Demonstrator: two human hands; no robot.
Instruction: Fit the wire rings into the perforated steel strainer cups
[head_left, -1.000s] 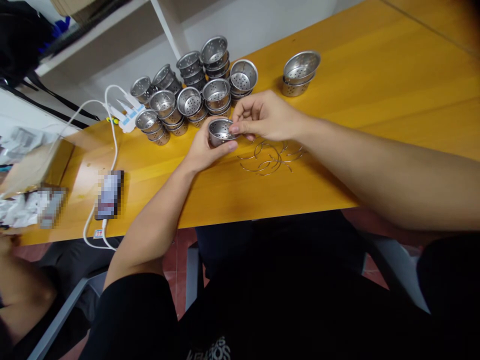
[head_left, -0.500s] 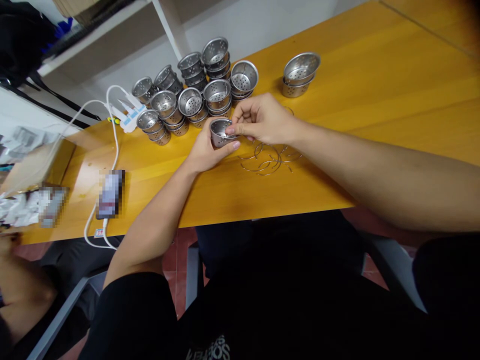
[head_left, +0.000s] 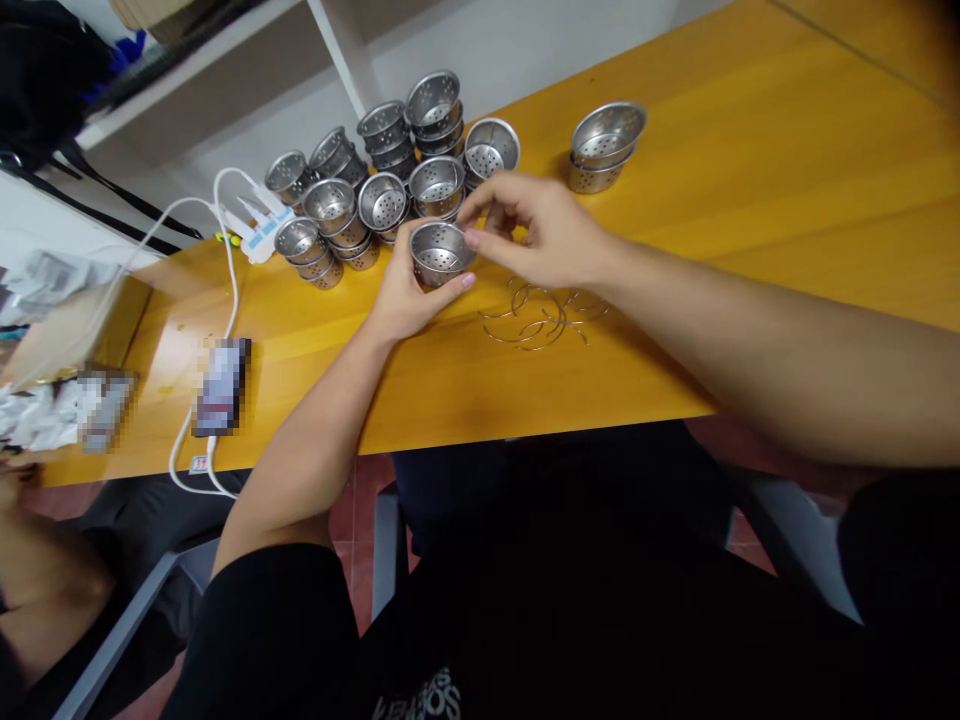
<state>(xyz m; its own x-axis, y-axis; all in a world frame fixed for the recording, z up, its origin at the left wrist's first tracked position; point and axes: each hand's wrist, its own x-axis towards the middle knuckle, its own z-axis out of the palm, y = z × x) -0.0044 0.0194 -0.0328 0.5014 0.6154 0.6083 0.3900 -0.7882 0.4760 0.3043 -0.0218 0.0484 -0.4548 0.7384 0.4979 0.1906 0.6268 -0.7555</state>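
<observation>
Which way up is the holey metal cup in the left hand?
Mouth up: the left hand holds the perforated metal cup so its open top and inside show.

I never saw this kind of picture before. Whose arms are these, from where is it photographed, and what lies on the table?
There is no machine here: a person works bare-handed, and a camera worn on the head looks forward and down. The left hand holds a small metal cup with holes. The right hand is at its rim; whether it grips anything, I cannot tell. On the wooden table, thin curved wires lie nearer the person. Behind the hands stand stacks of similar cups; farther right, two more cups, one stacked on the other. To the left lies a phone. At the far left is another person's arm.
</observation>
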